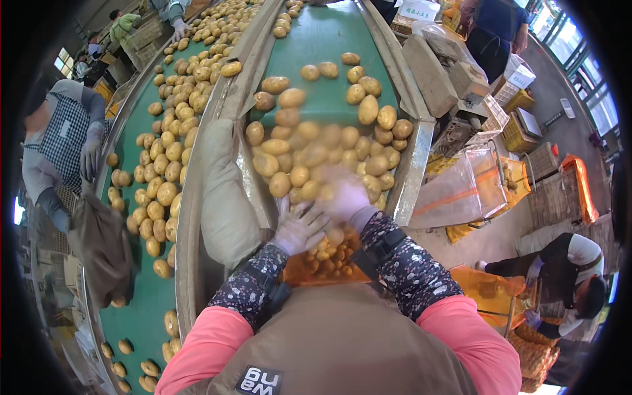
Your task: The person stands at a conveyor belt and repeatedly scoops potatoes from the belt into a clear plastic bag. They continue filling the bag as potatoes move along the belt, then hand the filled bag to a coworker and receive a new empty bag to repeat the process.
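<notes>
You seemingly feed an orange mesh bag [299, 272] with potatoes [299, 176] piled at the conveyor [316, 56] end, left hand [300, 230] spread, right hand [345, 196] too blurred to judge its grip; a measured push seems called for next.

Yellow-brown oval potatoes [299, 176] heaped before me, some blurred, more inside an orange mesh bag [294, 272] below me

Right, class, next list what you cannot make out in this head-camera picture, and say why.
All in the head view:
What the right grip holds, if anything: blurred.
Outlines of the middle potatoes: blurred.
Lower part of the orange mesh bag: hidden by the brown apron.
Near end of the left green belt: cut off by the lower edge.
</notes>
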Motion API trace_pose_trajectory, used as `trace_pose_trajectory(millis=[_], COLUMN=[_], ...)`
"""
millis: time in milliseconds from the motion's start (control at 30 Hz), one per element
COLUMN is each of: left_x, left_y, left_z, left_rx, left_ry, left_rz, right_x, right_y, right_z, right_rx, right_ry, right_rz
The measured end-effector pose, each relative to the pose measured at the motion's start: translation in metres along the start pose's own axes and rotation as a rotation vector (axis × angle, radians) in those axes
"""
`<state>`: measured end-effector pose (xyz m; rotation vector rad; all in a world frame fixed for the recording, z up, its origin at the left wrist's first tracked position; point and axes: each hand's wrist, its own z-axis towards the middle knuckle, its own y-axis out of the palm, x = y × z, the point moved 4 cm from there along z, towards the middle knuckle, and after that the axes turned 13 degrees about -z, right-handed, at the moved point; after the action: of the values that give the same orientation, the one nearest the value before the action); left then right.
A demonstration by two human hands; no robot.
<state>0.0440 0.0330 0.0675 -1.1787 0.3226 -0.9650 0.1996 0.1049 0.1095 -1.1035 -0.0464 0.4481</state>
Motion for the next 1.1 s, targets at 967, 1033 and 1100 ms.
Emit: trace_pose_trajectory(millis=[967,1033,1100], left_x=[-0.015,-0.011,-0.008], left_y=[0.006,0.0,-0.004], left_z=[0.001,0.006,0.014], left_rx=[0.054,0.048,0.028], left_ry=[-0.385,-0.389,-0.392], left_rz=[0.085,0.066,0.042], right_x=[-0.008,-0.006,0.001], right_y=[-0.028,-0.034,-0.034], right_z=[0.017,0.015,0.012], right_rx=[-0.386,-0.39,-0.39], right_ry=[0.47,0.493,0.526], right_rz=[1.788,1.757,1.699])
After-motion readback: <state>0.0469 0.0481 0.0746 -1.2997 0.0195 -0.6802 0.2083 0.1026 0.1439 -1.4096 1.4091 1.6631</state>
